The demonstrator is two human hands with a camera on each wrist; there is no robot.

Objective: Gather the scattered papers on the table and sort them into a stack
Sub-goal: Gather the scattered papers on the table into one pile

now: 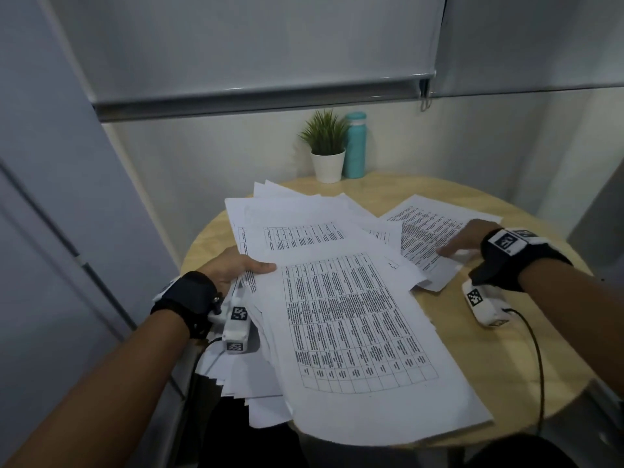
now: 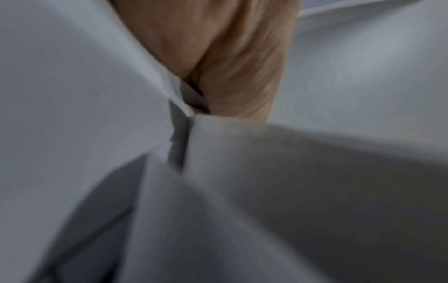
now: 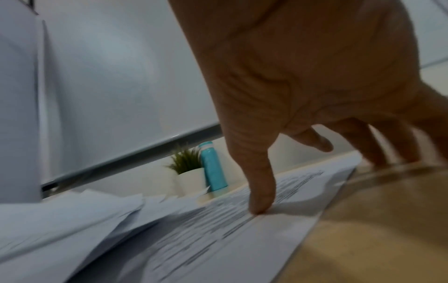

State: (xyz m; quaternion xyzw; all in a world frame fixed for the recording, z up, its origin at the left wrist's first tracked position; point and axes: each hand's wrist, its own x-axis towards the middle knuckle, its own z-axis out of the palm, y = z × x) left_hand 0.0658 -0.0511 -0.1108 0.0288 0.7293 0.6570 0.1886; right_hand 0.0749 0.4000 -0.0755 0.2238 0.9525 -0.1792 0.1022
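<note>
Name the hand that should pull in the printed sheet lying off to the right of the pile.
Right. The right hand lies flat on that sheet, fingertips touching it, while the left hand grips the edge of the pile and is occupied.

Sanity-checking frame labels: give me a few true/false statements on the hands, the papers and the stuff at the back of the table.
1. The left hand grips a fanned bundle of papers. True.
2. The right hand hovers clear of everything. False: its straight fingers press a printed sheet onto the table.
3. A teal bottle stands beside a plant at the far edge. True.
4. The papers form one squared stack. False: they are fanned out unevenly, and the sheet sticks out to the right.
</note>
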